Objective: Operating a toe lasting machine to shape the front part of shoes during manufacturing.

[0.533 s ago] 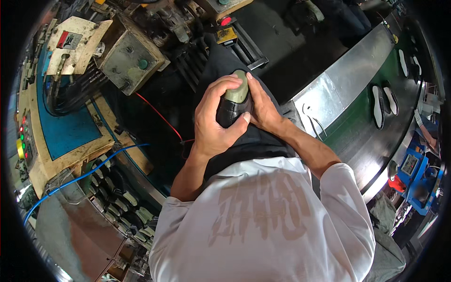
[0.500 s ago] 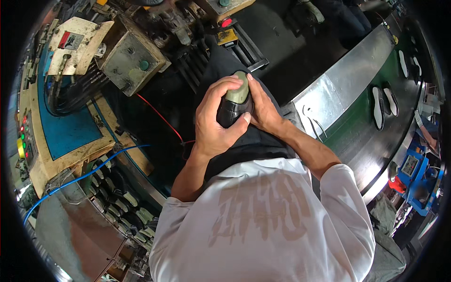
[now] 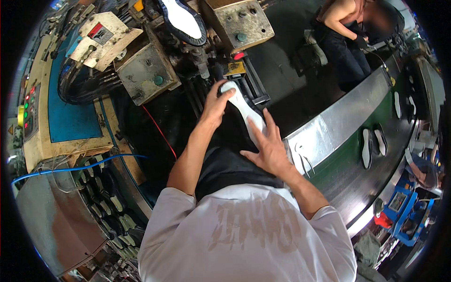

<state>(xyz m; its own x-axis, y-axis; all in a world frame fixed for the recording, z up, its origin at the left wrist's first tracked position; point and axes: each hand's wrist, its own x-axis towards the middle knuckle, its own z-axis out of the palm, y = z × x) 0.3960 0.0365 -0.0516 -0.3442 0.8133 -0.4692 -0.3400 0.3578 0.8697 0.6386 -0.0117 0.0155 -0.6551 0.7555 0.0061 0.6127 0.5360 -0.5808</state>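
Observation:
A black shoe upper on a last (image 3: 241, 104) is held in front of me with its white underside facing up. My left hand (image 3: 214, 106) grips its far end, the thumb pressed on the white surface. At the near end my right hand (image 3: 271, 149) lies with fingers spread, touching the white underside and its edge. The black side under my hands is mostly hidden. Beyond, another shoe (image 3: 184, 19) with a white sole face and black rim sits on the machine.
Control boxes with green buttons (image 3: 159, 80) flank the machine. On the right a conveyor (image 3: 338, 171) with a metal guard (image 3: 329, 120) carries pairs of shoes (image 3: 367, 148). Shod lasts (image 3: 110, 197) fill a rack at the left. A blue hose (image 3: 94, 167) crosses there. A co-worker (image 3: 345, 28) sits far right.
The shoe has been turned from its green heel and black leather to its white underside. My right hand has spread its fingers and moved nearer. The view has shifted, showing the machine's shoe and the co-worker.

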